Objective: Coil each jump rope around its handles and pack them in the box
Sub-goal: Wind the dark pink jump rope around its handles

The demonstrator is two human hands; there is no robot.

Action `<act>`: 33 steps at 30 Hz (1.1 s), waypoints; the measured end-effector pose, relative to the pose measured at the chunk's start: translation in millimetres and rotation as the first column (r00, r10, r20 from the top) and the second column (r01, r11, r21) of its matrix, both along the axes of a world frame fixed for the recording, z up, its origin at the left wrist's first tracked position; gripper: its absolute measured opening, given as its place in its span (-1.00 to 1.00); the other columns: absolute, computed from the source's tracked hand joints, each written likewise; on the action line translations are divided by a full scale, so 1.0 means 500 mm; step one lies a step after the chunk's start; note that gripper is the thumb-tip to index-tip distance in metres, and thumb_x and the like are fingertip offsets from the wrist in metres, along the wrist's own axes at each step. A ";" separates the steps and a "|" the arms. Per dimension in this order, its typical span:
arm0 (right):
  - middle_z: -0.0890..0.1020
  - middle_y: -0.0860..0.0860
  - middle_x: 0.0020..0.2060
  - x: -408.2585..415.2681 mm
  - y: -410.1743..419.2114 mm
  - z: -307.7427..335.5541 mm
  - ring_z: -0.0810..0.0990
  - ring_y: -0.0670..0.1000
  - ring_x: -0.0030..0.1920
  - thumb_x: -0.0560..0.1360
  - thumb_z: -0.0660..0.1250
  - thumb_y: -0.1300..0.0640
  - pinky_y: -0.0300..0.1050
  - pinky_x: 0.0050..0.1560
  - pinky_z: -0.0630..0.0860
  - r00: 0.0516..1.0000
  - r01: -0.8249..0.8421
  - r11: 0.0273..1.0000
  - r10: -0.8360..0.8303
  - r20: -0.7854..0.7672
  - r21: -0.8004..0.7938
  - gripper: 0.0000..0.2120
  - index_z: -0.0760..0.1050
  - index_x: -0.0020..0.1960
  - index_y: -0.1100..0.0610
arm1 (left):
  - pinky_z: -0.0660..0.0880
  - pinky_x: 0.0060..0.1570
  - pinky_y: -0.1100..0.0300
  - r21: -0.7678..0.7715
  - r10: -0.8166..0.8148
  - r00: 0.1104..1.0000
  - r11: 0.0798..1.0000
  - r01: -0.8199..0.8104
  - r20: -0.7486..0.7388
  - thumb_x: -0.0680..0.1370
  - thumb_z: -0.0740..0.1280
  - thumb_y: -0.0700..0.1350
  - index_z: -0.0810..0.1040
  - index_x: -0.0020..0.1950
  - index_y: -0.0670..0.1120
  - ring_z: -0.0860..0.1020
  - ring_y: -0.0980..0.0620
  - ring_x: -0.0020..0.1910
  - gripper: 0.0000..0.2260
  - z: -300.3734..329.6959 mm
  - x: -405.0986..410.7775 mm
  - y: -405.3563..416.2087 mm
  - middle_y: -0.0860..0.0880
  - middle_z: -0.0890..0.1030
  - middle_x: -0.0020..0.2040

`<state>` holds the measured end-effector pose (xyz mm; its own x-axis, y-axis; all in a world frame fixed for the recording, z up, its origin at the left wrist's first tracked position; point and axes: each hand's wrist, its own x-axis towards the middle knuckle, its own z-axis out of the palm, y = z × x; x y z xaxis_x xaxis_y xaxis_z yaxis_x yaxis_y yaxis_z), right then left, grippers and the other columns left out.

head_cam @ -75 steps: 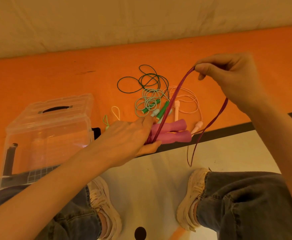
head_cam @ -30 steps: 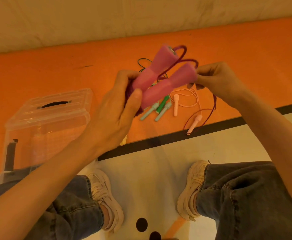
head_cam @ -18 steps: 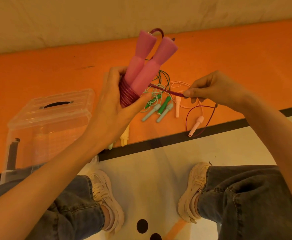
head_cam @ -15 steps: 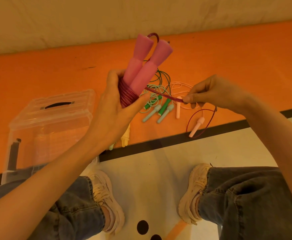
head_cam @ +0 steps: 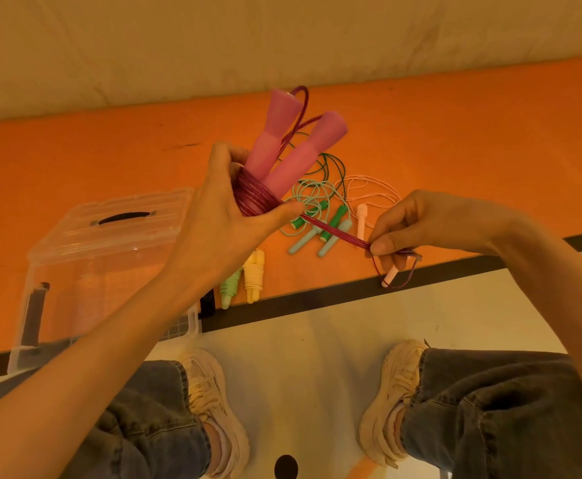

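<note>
Orange matting (head_cam: 75, 160) covers the floor up to a pale wall, with a black stripe (head_cam: 317, 299) dividing it from a cream section nearer the person's shoes.

Left hand (head_cam: 223, 219): clenched around the lower ends of two pink handles (head_cam: 282, 157), raised above the mat and splayed upward. Dark red rope (head_cam: 255, 198) is wound in several turns about their base.

Right hand (head_cam: 420, 223): pinching the free run of that rope between thumb and fingers, the strand drawn taut from the coil; a short loop hangs below the hand.

On the orange mat near the stripe: a green bundle (head_cam: 229, 288) and a yellow bundle (head_cam: 254, 278), both coiled; further back, loose green ropes (head_cam: 317, 202) and a pink rope (head_cam: 369, 191) lie tangled.

Clear lidded box (head_cam: 106, 243): at the mat's left, lid on.
</note>
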<state>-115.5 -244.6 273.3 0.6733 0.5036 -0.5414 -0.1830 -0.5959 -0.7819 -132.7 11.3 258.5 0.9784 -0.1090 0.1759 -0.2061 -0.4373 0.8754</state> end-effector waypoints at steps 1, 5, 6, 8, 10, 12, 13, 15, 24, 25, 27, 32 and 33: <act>0.68 0.03 -0.30 -0.001 -0.003 0.002 0.57 -0.03 -0.29 0.36 0.38 0.02 -0.21 -0.18 0.53 1.000 0.020 1.000 -0.020 0.004 0.017 -0.89 0.69 -0.25 -0.09 | 0.43 -0.27 0.31 0.052 -0.001 1.000 0.999 0.000 0.015 0.32 0.53 0.11 0.33 0.18 -0.10 0.49 0.20 -0.19 -0.40 0.000 0.003 0.002 0.12 0.47 -0.04; 0.68 0.04 -0.33 -0.010 -0.005 0.014 0.55 -0.04 -0.34 0.38 0.38 0.07 -0.24 -0.24 0.53 0.999 0.019 0.995 -0.022 0.028 0.096 -0.87 0.71 -0.23 -0.05 | 0.39 -0.30 0.32 0.259 0.019 0.998 0.965 -0.032 0.054 0.30 0.52 0.16 0.26 0.13 0.02 0.46 0.20 -0.20 -0.40 -0.006 0.005 0.008 0.24 0.40 -0.08; 0.68 0.04 -0.34 -0.014 -0.001 0.017 0.55 -0.04 -0.36 0.39 0.38 0.10 -0.27 -0.27 0.52 1.000 0.003 0.994 -0.005 0.020 0.112 -0.87 0.71 -0.22 -0.02 | 0.37 -0.32 0.34 0.311 0.022 0.997 0.949 -0.044 0.073 0.29 0.52 0.18 0.24 0.12 0.04 0.44 0.18 -0.22 -0.40 -0.007 0.005 0.008 0.26 0.38 -0.09; 0.67 0.05 -0.34 -0.020 0.005 0.022 0.55 -0.04 -0.37 0.40 0.37 0.14 -0.31 -0.30 0.50 1.000 -0.011 0.990 0.009 0.014 0.141 -0.86 0.70 -0.14 0.11 | 0.32 -0.37 0.38 0.395 0.010 0.993 0.917 -0.056 0.119 0.29 0.52 0.18 0.25 0.12 0.02 0.39 0.17 -0.25 -0.40 -0.009 0.005 0.009 0.25 0.37 -0.09; 0.67 0.08 -0.33 -0.023 0.007 0.026 0.55 -0.04 -0.37 0.41 0.36 0.17 -0.32 -0.31 0.50 1.000 -0.013 0.985 0.011 0.011 0.171 -0.83 0.68 -0.07 0.19 | 0.34 -0.35 0.29 0.474 -0.018 0.986 0.878 -0.063 0.164 0.31 0.52 0.17 0.31 0.15 -0.06 0.38 0.14 -0.21 -0.39 -0.014 0.006 0.009 0.16 0.39 -0.02; 0.67 0.11 -0.31 -0.025 0.011 0.029 0.56 -0.03 -0.37 0.41 0.36 0.20 -0.31 -0.29 0.51 1.000 -0.020 0.978 0.020 0.001 0.208 -0.82 0.68 -0.06 0.21 | 0.43 -0.31 0.07 0.536 -0.042 0.978 0.841 -0.076 0.204 0.34 0.48 0.20 0.33 0.17 -0.08 0.44 0.07 -0.17 -0.41 -0.022 0.007 0.007 0.10 0.41 0.02; 0.67 0.13 -0.31 -0.027 0.015 0.030 0.56 -0.02 -0.36 0.41 0.36 0.21 -0.30 -0.29 0.51 1.000 -0.029 0.974 0.031 -0.005 0.226 -0.83 0.69 -0.06 0.21 | 0.45 -0.28 0.03 0.561 -0.048 0.973 0.823 -0.089 0.224 0.35 0.43 0.23 0.33 0.17 -0.08 0.48 0.02 -0.18 -0.43 -0.025 0.006 0.005 0.08 0.43 0.02; 0.66 0.12 -0.32 -0.030 0.021 0.031 0.57 0.00 -0.36 0.40 0.37 0.22 -0.29 -0.28 0.52 0.998 -0.053 0.966 0.057 -0.008 0.254 -0.85 0.69 -0.08 0.18 | 0.48 -0.26 -0.04 0.603 -0.054 0.967 0.790 -0.112 0.250 0.37 0.33 0.29 0.31 0.17 -0.05 0.54 -0.08 -0.23 -0.44 -0.028 0.004 0.001 0.00 0.50 0.03; 0.67 0.06 -0.32 -0.032 0.001 0.026 0.55 -0.03 -0.36 0.37 0.38 0.02 -0.22 -0.23 0.54 1.000 0.012 0.955 -0.017 0.016 0.298 -0.81 0.71 -0.12 0.05 | 0.45 -0.31 0.02 0.634 -0.089 0.959 0.766 -0.108 0.270 0.44 0.36 0.19 0.35 0.22 -0.09 0.56 -0.18 -0.27 -0.49 -0.022 0.002 0.012 -0.09 0.53 0.05; 0.67 0.06 -0.30 -0.032 -0.003 0.024 0.55 -0.02 -0.34 0.37 0.38 -0.01 -0.21 -0.21 0.55 1.000 0.017 0.957 -0.023 0.019 0.290 -0.83 0.71 -0.14 0.01 | 0.44 -0.32 0.04 0.629 -0.085 0.961 0.770 -0.105 0.264 0.43 0.34 0.19 0.37 0.22 -0.11 0.56 -0.19 -0.26 -0.48 -0.020 0.003 0.014 -0.10 0.53 0.05; 0.67 0.06 -0.29 -0.032 -0.012 0.023 0.55 0.01 -0.32 0.36 0.42 -0.10 -0.18 -0.19 0.56 0.999 0.026 0.960 -0.030 0.012 0.279 -0.80 0.71 -0.14 -0.03 | 0.43 -0.36 0.04 0.635 -0.080 0.966 0.766 -0.098 0.245 0.41 0.32 0.19 0.38 0.22 -0.13 0.55 -0.20 -0.26 -0.47 -0.016 0.004 0.019 -0.12 0.53 0.06; 0.68 0.11 -0.28 -0.031 -0.044 0.025 0.56 0.03 -0.33 0.19 0.52 -0.28 -0.17 -0.29 0.55 0.993 0.072 0.975 -0.090 0.075 0.209 -0.51 0.71 -0.09 0.07 | 0.36 -0.39 0.06 0.670 -0.023 0.973 0.728 -0.142 0.231 0.42 0.35 0.15 0.35 0.21 -0.13 0.56 -0.27 -0.21 -0.49 -0.023 0.019 0.050 -0.15 0.52 0.09; 0.68 0.12 -0.27 -0.030 -0.050 0.026 0.57 0.02 -0.33 0.16 0.52 -0.30 -0.22 -0.31 0.53 0.988 0.084 0.975 -0.108 0.112 0.204 -0.49 0.71 -0.09 0.06 | 0.39 -0.38 0.04 0.677 -0.025 0.975 0.724 -0.134 0.220 0.42 0.34 0.16 0.34 0.21 -0.13 0.56 -0.27 -0.20 -0.49 -0.027 0.021 0.053 -0.16 0.52 0.08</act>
